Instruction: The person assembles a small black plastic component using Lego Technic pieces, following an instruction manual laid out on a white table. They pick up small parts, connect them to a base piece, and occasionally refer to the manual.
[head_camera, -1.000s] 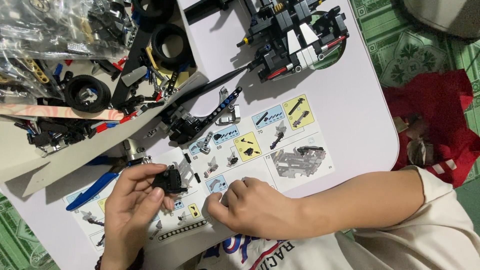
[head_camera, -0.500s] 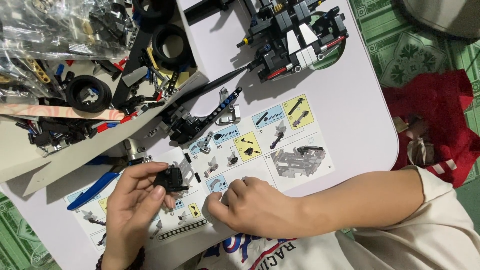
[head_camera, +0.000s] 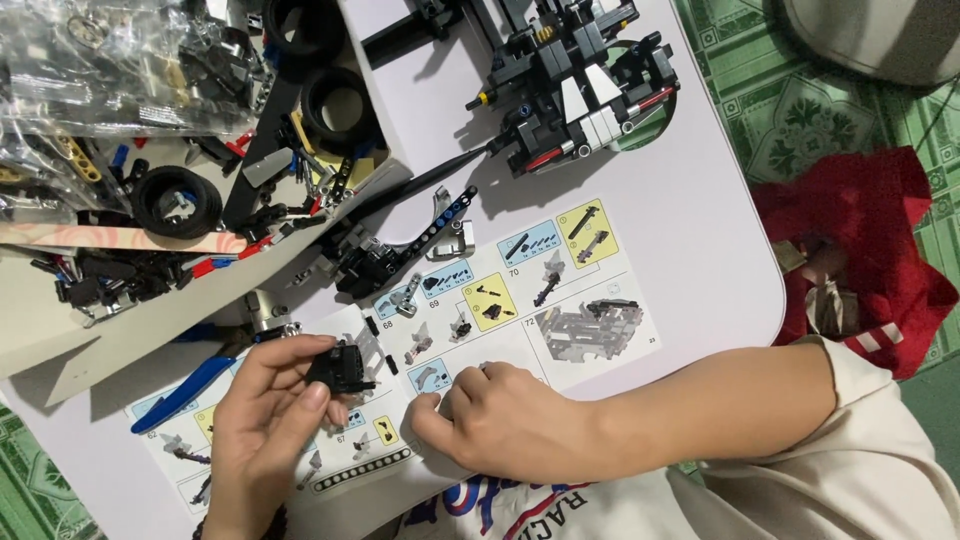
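Observation:
My left hand (head_camera: 262, 420) holds a small black brick assembly (head_camera: 340, 366) just above an open instruction booklet (head_camera: 520, 290) that lies on the white table (head_camera: 700, 230). My right hand (head_camera: 500, 420) rests on the booklet's near edge with its fingers curled and its fingertips pressed to the page, close to the left hand; whether it pinches a small part I cannot tell. A long black beam assembly (head_camera: 395, 250) lies on the booklet's far left corner. A large black, white and red brick vehicle (head_camera: 575, 90) stands at the table's far side.
A cardboard tray (head_camera: 130, 320) at the left holds black tyres (head_camera: 178, 200), loose bricks and clear bags of parts (head_camera: 100, 60). A blue tool (head_camera: 180, 392) lies by my left hand. Red cloth (head_camera: 860, 240) lies on the green patterned floor to the right.
My right hand has slid a little to the left along the booklet's edge. My left hand keeps the black assembly in nearly the same place.

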